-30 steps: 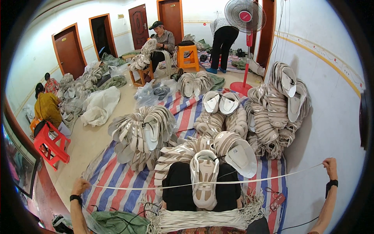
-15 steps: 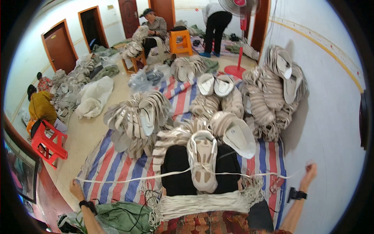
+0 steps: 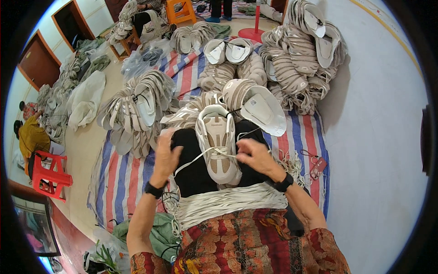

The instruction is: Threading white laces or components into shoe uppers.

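Note:
A beige and white shoe upper (image 3: 218, 132) lies on a black pad (image 3: 186, 146) across my lap, toe toward me. A white shoelace (image 3: 194, 160) crosses its front eyelets, and its left length hangs loose toward my left wrist. My left hand (image 3: 166, 157) hovers left of the upper, fingers apart and nothing visible in them. Close to the upper's right side, my right hand (image 3: 256, 156) has its fingers bent together at the shoelace. A thick bundle of white laces (image 3: 232, 203) lies across my lap, nearer than the toe.
Strung piles of shoe uppers (image 3: 137, 109) stand ahead left, with more uppers (image 3: 296, 59) stacked by the right wall. A striped sheet (image 3: 123, 182) covers the floor. A red stool (image 3: 50, 176) stands at left. Co-workers sit and stand farther off.
Both hands have come in from wide apart to beside the upper. The shoelace, stretched taut sideways before, is now slack, and its left length is out of my left hand. My view has tilted down.

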Demonstrator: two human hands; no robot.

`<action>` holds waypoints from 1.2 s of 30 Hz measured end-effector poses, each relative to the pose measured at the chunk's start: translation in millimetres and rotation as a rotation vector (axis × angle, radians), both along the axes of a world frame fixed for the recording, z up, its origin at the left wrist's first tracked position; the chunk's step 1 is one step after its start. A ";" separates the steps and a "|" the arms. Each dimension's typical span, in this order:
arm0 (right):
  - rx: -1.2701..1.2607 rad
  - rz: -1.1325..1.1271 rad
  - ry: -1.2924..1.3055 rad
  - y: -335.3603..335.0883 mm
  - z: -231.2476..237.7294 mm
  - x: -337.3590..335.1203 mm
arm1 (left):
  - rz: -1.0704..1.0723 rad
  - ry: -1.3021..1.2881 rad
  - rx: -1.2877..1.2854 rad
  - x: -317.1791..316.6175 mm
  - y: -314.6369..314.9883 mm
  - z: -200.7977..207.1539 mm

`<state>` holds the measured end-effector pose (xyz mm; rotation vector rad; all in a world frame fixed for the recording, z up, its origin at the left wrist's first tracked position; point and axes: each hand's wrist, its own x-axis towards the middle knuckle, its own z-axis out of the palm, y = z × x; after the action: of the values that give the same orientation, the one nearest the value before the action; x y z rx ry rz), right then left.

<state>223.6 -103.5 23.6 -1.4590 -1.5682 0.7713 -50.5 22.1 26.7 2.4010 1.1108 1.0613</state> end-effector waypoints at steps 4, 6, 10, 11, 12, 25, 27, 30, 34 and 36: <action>0.092 0.066 -0.203 -4.2 -18.2 -22.8 | -0.216 -0.129 -0.505 39.4 -26.4 -17.0; 0.051 0.116 -0.298 0.4 -13.6 -14.0 | -0.228 -0.056 -0.520 45.0 -28.1 -15.8; -0.127 0.211 -0.196 15.3 23.9 19.2 | -0.247 0.002 -0.527 30.3 -12.6 -9.8; -0.182 0.251 -0.180 17.6 30.4 43.0 | -0.285 0.070 -0.428 20.9 -6.3 -4.1; -0.137 0.254 -0.202 16.2 32.7 71.3 | -0.289 0.094 -0.400 6.7 1.0 -1.1; -0.262 -0.549 -0.664 -155.1 119.0 365.8 | 0.505 0.358 -0.558 -358.5 1.6 50.0; -0.140 -0.761 -0.878 -180.9 118.6 385.8 | 0.541 0.342 -0.542 -380.9 -8.6 60.3; 0.030 -0.904 -1.254 -202.9 106.1 391.9 | 0.683 0.337 -0.358 -457.4 -33.1 65.4; 0.054 -1.282 -1.196 -235.5 85.8 363.1 | 0.929 0.528 -0.085 -511.6 -69.6 72.6; 0.229 -1.434 -0.725 -234.0 70.6 340.2 | 1.038 0.370 -0.043 -507.9 -73.3 58.1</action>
<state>563.8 -337.6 94.1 -2.2305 -0.5840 -0.8042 -558.5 -51.2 84.8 1.9658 2.6108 0.7804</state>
